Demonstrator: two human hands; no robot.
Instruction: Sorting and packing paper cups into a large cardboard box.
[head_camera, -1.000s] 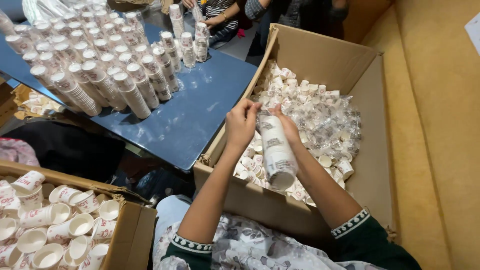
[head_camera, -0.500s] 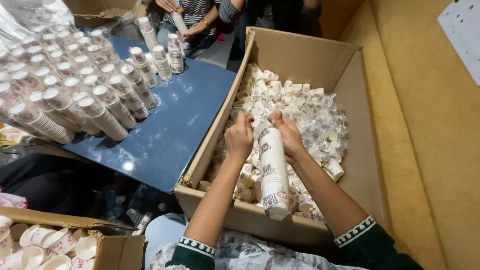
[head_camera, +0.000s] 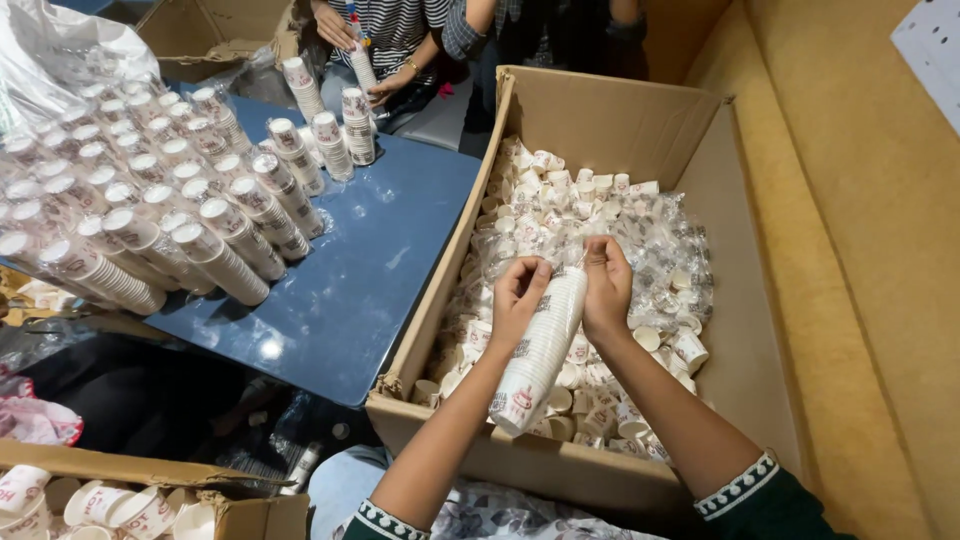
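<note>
A long stack of small white paper cups (head_camera: 540, 350) lies tilted above a big cardboard box (head_camera: 600, 120), its top end between my two hands. My left hand (head_camera: 518, 297) grips the stack's upper end from the left. My right hand (head_camera: 606, 285) pinches the same end from the right. Both hands hover over loose paper cups (head_camera: 560, 200) and crumpled clear plastic wrap (head_camera: 660, 260) that fill the box.
A blue table (head_camera: 390, 250) on the left carries many wrapped cup stacks (head_camera: 150, 220) lying in rows. Two other people's hands (head_camera: 385, 90) handle cup stacks at the far end. Another cardboard box with cups (head_camera: 120, 500) sits at the lower left. A tan wall runs along the right.
The cup stack has shifted down and leftwards in the box, and both hands have closed together on its upper end. My view has moved nearer to the box.
</note>
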